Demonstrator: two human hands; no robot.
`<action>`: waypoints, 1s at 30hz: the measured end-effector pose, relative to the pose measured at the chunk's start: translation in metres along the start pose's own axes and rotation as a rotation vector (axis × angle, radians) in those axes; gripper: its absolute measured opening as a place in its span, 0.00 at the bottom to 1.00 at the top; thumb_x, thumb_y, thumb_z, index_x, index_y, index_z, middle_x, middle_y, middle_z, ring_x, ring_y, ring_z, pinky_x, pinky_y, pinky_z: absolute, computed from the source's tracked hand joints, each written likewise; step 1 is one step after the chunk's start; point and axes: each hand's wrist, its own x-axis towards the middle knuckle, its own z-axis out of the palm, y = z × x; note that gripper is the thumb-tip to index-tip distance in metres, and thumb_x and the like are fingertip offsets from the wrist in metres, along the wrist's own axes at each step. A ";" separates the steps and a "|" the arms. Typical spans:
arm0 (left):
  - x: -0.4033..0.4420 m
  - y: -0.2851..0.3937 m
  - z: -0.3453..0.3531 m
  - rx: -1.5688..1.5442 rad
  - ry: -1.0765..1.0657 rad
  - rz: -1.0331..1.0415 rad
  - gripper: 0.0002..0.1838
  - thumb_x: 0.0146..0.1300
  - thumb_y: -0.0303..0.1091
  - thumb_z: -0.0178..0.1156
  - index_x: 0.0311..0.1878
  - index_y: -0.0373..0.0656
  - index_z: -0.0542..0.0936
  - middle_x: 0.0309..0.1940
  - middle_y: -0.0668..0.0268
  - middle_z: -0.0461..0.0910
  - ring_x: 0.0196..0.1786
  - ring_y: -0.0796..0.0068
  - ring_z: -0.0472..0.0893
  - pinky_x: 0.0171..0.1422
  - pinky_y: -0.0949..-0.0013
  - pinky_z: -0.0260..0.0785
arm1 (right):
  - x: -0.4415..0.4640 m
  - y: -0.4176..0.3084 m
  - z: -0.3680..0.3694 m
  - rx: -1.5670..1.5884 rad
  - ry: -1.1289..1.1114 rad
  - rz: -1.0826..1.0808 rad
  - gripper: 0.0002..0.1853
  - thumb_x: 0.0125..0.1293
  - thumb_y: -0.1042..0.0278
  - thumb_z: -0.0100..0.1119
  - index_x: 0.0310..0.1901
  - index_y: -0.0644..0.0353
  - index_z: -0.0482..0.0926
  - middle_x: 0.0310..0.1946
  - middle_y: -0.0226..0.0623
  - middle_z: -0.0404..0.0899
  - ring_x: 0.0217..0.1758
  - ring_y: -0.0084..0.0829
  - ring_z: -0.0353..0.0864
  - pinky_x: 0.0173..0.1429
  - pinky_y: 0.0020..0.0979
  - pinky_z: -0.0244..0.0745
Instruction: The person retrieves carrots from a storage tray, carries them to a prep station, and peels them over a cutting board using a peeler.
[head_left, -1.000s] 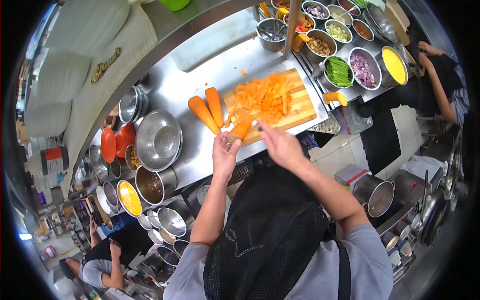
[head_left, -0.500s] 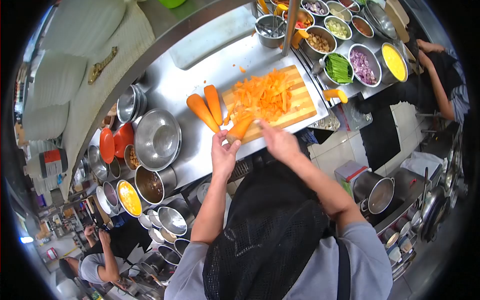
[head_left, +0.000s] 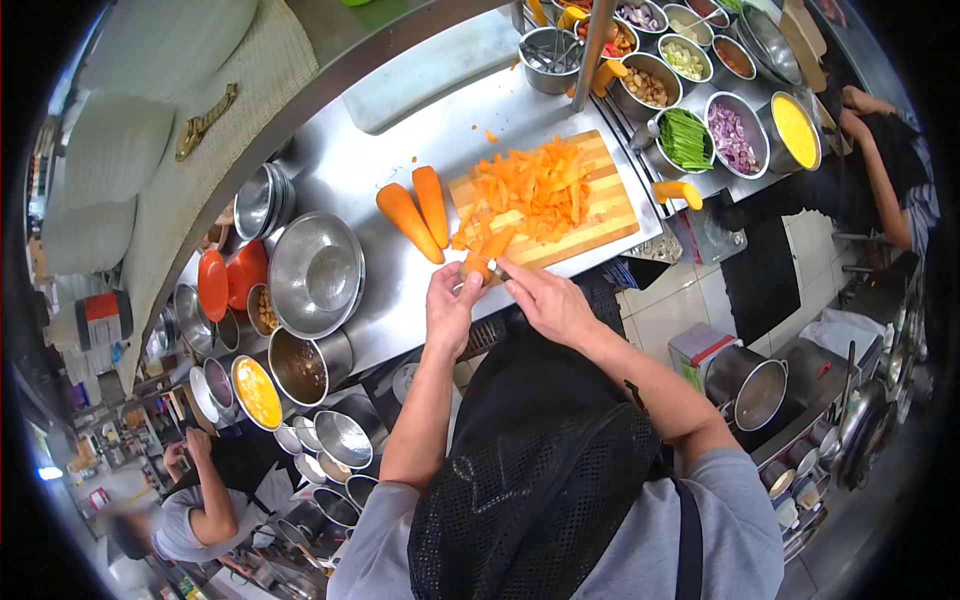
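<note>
My left hand (head_left: pixel 452 305) is closed around the thick end of a carrot (head_left: pixel 488 252), which tilts over the near edge of the wooden cutting board (head_left: pixel 610 215). In my right hand (head_left: pixel 548 302) is a small peeler (head_left: pixel 496 268), mostly hidden by the fingers, its head against the carrot near my left fingertips. A loose pile of orange carrot peels (head_left: pixel 535 185) covers much of the striped board. Two whole carrots (head_left: pixel 408 218) lie side by side on the steel counter, left of the board.
Nested steel bowls (head_left: pixel 318 275) stand at left, near a pot of brown liquid (head_left: pixel 300 368) and a yellow-filled bowl (head_left: pixel 257 393). Containers of green vegetables (head_left: pixel 685 138) and chopped purple onion (head_left: pixel 733 138) sit at upper right. A white tray (head_left: pixel 430 85) lies behind. Other people work at both sides.
My right hand has come down and left toward my left hand, bringing the peeler to the carrot's thick end. My left hand still grips the carrot.
</note>
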 end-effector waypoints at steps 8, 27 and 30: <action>-0.002 0.006 0.001 0.068 -0.008 0.015 0.31 0.78 0.28 0.68 0.74 0.27 0.63 0.67 0.47 0.76 0.66 0.60 0.84 0.72 0.57 0.83 | 0.019 0.015 -0.035 -0.256 0.073 0.156 0.20 0.85 0.54 0.56 0.71 0.48 0.82 0.39 0.54 0.89 0.39 0.57 0.91 0.44 0.57 0.87; -0.006 0.005 0.000 0.195 0.022 0.081 0.34 0.71 0.24 0.74 0.74 0.30 0.68 0.67 0.48 0.78 0.64 0.64 0.83 0.68 0.64 0.79 | 0.014 0.044 -0.025 -0.252 -0.028 0.195 0.20 0.83 0.56 0.58 0.70 0.47 0.82 0.37 0.54 0.90 0.42 0.57 0.92 0.48 0.58 0.87; -0.010 0.019 0.007 0.239 0.011 0.088 0.32 0.72 0.23 0.73 0.73 0.31 0.68 0.67 0.48 0.78 0.65 0.65 0.82 0.68 0.64 0.79 | 0.023 0.019 -0.044 -0.244 0.013 0.186 0.20 0.83 0.55 0.58 0.71 0.48 0.82 0.39 0.55 0.90 0.44 0.58 0.91 0.50 0.57 0.86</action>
